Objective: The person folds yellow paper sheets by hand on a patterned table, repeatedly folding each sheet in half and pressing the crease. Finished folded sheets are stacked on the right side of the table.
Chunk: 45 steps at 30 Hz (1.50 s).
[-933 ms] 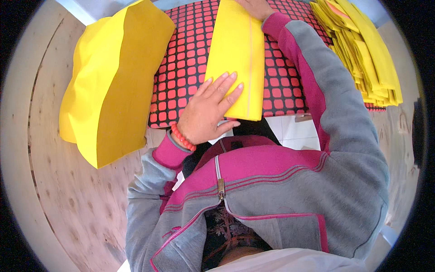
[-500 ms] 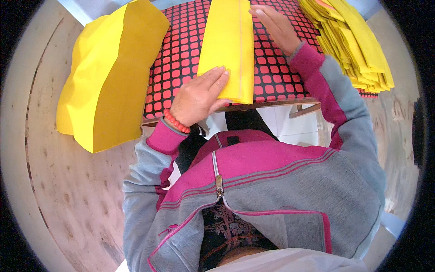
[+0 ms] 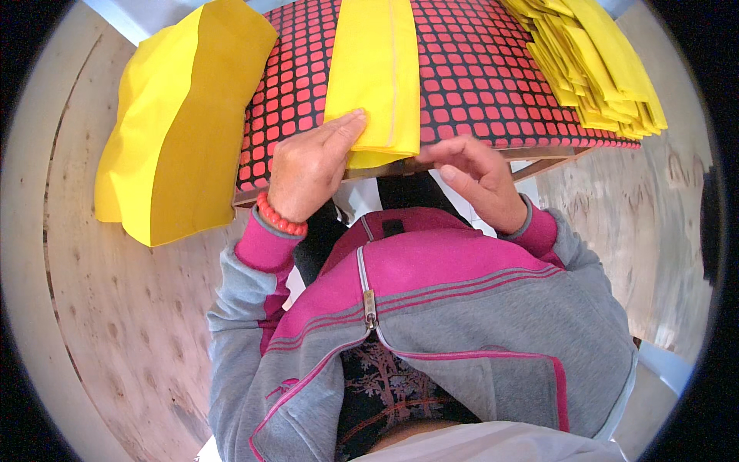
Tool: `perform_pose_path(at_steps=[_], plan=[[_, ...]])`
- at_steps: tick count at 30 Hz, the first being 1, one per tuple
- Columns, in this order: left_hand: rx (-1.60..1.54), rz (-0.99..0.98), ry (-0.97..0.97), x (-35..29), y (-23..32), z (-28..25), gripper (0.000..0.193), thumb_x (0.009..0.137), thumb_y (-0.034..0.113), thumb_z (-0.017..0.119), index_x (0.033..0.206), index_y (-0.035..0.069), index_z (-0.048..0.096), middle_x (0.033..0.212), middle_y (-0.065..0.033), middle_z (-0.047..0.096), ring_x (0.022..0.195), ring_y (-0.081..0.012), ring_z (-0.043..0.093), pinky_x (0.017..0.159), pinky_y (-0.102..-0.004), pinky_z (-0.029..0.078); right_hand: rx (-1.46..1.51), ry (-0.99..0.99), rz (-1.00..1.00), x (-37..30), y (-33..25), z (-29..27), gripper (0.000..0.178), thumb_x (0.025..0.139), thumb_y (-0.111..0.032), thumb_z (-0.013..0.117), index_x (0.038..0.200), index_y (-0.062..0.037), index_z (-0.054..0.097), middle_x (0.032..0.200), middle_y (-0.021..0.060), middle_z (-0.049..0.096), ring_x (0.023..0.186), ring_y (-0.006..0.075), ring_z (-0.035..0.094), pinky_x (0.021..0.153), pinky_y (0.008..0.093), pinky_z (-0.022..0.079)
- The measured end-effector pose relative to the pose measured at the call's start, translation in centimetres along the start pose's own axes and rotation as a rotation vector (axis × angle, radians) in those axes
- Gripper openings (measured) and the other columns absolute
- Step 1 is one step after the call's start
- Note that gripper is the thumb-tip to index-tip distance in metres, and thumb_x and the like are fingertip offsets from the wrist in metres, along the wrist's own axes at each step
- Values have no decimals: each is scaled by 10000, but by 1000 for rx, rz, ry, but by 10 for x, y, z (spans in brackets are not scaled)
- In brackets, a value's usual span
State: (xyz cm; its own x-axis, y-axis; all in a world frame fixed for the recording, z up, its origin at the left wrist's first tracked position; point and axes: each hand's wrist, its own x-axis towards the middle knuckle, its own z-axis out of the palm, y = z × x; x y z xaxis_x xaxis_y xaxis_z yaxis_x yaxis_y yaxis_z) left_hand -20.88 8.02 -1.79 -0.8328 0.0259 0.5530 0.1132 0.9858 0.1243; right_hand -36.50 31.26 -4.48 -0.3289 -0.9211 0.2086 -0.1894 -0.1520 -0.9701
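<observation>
A long folded piece of yellow fabric [image 3: 375, 77] lies lengthwise on the table, with a pale line running down its right side. My left hand [image 3: 314, 160], with a red bead bracelet at the wrist, grips its near left corner, fingers on top and the thumb hidden. That near end hangs slightly over the table's front edge and lifts into a small open fold. My right hand [image 3: 481, 181] is beside the near right corner, fingers loosely bent and thumb apart, holding nothing. Whether its fingertips touch the fabric I cannot tell.
A large yellow fabric piece [image 3: 181, 127] drapes over the table's left side and hangs past the edge. At the far right lies a stack of folded yellow pieces [image 3: 596, 65]. The table's cover [image 3: 493, 92] is black with red squares; its wooden frame shows along the front.
My right hand has come from the fabric's far right edge back to its near right corner. The fabric has shifted slightly left and toward me, with my left hand still on it.
</observation>
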Motion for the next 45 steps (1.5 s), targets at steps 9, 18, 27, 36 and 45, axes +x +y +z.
perform_pose_path(at_steps=[9, 18, 27, 36, 45], plan=[[-34, 91, -33, -10, 46, 9, 333, 782, 69, 605, 1112, 28, 631, 1136, -141, 673, 1002, -289, 692, 780, -363, 576, 1065, 16, 529, 0, 24, 9, 823, 977, -690, 307, 1431, -13, 426, 1347, 127, 582, 1209, 228, 594, 984, 379, 517], [-118, 94, 15, -26, 61, 0, 357, 771, 121, 730, 1099, 3, 655, 1121, -164, 679, 1011, -323, 686, 843, -382, 567, 751, 32, 454, 11, 13, 32, 431, 999, -258, 574, 1345, -11, 507, 1277, 101, 616, 1126, 195, 635, 936, 347, 542], [-1434, -1124, 94, -83, 32, 5, 523, 999, 482, 496, 1116, -11, 628, 1018, -137, 712, 927, -221, 707, 821, -306, 539, 730, 81, 485, 3, 15, 29, 411, 989, -190, 581, 1335, 14, 497, 1264, 119, 623, 1106, 224, 645, 944, 357, 540], [-1659, -1008, -217, -55, 43, 49, 449, 979, 341, 609, 1246, -19, 584, 1117, -95, 702, 940, -143, 703, 832, -276, 578, 665, 61, 492, -16, 17, 25, 425, 985, -193, 590, 1335, 32, 502, 1257, 127, 631, 1106, 209, 649, 981, 358, 518], [-1691, -1068, -331, -50, 55, 28, 349, 934, 231, 649, 1178, -9, 585, 941, -96, 691, 698, -180, 670, 577, -272, 545, 709, -35, 546, 5, 20, 11, 512, 1000, -361, 555, 1361, 1, 516, 1286, 114, 640, 1138, 215, 647, 958, 381, 537]])
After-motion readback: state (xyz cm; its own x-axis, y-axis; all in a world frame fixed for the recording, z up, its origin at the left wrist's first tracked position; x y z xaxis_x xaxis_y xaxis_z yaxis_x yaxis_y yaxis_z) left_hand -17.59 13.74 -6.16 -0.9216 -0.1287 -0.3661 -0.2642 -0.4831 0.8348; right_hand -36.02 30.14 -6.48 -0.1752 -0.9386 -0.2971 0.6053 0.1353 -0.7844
